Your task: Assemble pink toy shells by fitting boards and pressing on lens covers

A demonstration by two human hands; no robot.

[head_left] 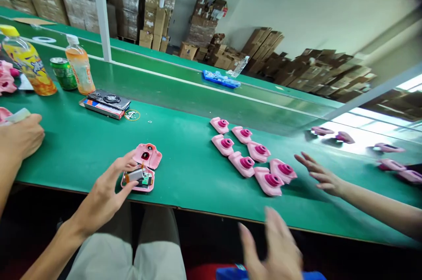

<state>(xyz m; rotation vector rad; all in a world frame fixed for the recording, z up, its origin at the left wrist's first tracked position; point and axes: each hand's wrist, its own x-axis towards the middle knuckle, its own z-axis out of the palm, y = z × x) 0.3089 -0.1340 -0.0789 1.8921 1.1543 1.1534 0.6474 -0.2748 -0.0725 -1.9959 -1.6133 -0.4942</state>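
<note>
Head view: the left hand has its grip clamped, thumb and fingertips pinching a flat silver battery over an opened pink plastic camera shell with a green circuit board, near the front edge of the green-topped counter. The blurred right hand has thumb and fingers spread apart. Seven pink toy cameras with magenta lenses sit beyond it, a co-worker's hand beside them.

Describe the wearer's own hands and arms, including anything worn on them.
The left hand is ungloved, with slim fingers; the left forearm shows no sleeve, watch or bracelet. The right hand looks ungloved too but is motion-blurred; its forearm is out of view.
</note>
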